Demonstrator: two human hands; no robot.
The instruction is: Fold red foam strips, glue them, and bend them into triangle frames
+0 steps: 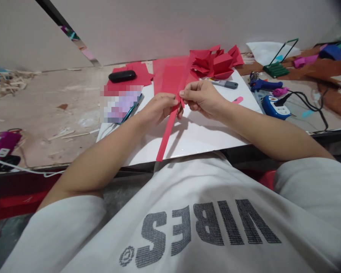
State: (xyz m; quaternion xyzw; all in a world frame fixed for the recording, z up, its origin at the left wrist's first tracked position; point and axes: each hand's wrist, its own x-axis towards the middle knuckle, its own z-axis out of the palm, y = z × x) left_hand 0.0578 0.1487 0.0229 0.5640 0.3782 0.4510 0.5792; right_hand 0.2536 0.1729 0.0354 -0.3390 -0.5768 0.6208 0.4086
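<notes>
A long red paper strip (167,132) runs from my fingers down toward the near edge of a white board (204,132). My left hand (158,109) pinches the strip from the left. Facing it, my right hand (200,99) pinches the same strip's upper end, fingertips almost touching. Behind my hands lie flat red paper sheets (168,76) and a heap of folded red paper pieces (216,62).
A black case (122,76) rests on red paper at the back left. A phone (122,104) lies beside the board. To the right are a grey cutter (226,83), a blue glue gun (265,85), a blue-white device (275,107) with cables, and brown fabric scraps (326,68).
</notes>
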